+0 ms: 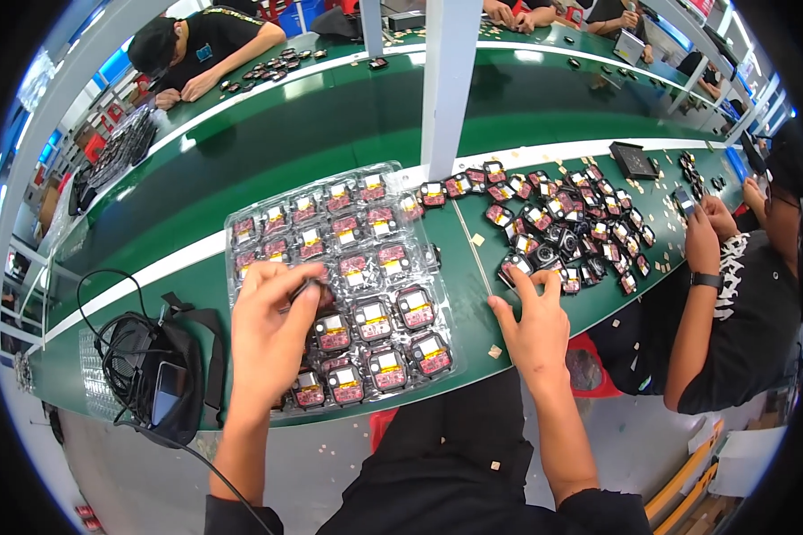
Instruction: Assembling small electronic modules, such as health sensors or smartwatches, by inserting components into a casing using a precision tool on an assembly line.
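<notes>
A long green work surface (348, 107) is running across the frame, and a shallow clear plastic tray with many compartments (453, 358) is lying on it left of centre. A loose heap of black-framed units with red boards, yellow strips and white patches (567, 214) is spreading over the right of centre, and similar units are sitting in rows in the tray. A soft black bag with tangled black cables (185, 352) is resting at the lower left.

The person's left hand (272, 328) is hovering over the tray's left half, its thumb and forefinger closing on a small dark piece (316, 290). The right hand (538, 334) is reaching to the heap's lower left edge, half open, with fingers curving and thumb standing apart; its fingertips are meeting or nearly meeting a unit there, and it is not visibly gripping anything. The held piece is lying left of the heap and well apart from the right hand.

The left fingers are covering most of that piece, so its kind is hard to tell. The left hand and wrist are also hiding compartments in the tray's lower left. Glare is blurring the upper rows, and the frame's dark rim is cutting off a co-worker at the right (749, 312).
</notes>
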`<state>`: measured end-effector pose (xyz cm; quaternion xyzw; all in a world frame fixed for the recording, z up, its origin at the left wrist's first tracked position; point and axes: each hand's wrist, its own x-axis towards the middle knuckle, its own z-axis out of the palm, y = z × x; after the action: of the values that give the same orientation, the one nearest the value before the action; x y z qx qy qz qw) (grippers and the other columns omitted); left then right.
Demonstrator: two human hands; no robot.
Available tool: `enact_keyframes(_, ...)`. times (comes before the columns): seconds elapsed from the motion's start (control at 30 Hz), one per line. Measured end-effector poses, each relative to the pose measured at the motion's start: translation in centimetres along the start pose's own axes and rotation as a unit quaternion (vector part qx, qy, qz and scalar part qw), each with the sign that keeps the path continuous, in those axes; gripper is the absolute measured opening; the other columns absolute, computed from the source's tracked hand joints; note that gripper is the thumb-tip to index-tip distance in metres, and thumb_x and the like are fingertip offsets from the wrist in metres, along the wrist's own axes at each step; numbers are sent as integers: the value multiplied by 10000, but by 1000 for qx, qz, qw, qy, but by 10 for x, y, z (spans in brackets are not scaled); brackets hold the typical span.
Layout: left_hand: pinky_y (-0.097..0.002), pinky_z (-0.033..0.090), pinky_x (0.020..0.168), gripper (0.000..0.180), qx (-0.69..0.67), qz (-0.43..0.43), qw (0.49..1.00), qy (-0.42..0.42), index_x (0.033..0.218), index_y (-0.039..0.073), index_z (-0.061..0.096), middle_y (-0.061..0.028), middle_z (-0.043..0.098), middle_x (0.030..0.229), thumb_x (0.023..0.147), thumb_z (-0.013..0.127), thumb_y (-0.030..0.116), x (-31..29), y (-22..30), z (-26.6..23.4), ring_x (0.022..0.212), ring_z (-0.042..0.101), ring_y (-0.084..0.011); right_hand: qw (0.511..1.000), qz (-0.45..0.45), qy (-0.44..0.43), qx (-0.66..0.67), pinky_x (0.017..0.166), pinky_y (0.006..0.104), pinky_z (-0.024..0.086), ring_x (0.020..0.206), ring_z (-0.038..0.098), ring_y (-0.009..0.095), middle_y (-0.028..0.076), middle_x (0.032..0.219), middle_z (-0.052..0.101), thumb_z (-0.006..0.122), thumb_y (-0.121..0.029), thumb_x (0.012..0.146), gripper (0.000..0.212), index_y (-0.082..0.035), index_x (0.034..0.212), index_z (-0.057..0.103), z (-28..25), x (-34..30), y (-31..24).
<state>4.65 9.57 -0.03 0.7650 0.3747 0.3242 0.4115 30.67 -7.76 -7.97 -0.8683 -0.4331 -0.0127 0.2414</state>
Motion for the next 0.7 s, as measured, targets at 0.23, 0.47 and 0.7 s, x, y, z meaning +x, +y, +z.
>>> enact_keyframes(0.23,-394,510,906,320,173,61,983,-9,1157,10,705,-152,658,1010,845,771,37,28,-19,7,1019,637,-295,999,2,34,25,623,458,539,670,680,332,131,1208,578,792,-261,881,281,-101,1061,648,9,-9,10)
enact_keyframes(0.47,-430,485,970,193,318,133,939,4,997,18,753,-123,637,1233,828,799,100,22,-24,10,1179,586,-333,993,-31,78,80,618,445,532,668,671,335,135,1162,643,804,-154,851,219,-77,979,645,12,-9,7)
enact_keyframes(0.7,-423,495,965,269,332,168,928,30,1085,26,737,-126,646,1231,823,788,67,17,-4,9,1184,594,-339,968,-24,50,245,564,366,522,680,689,252,151,1183,688,856,-58,780,305,-60,997,641,-21,-26,-20)
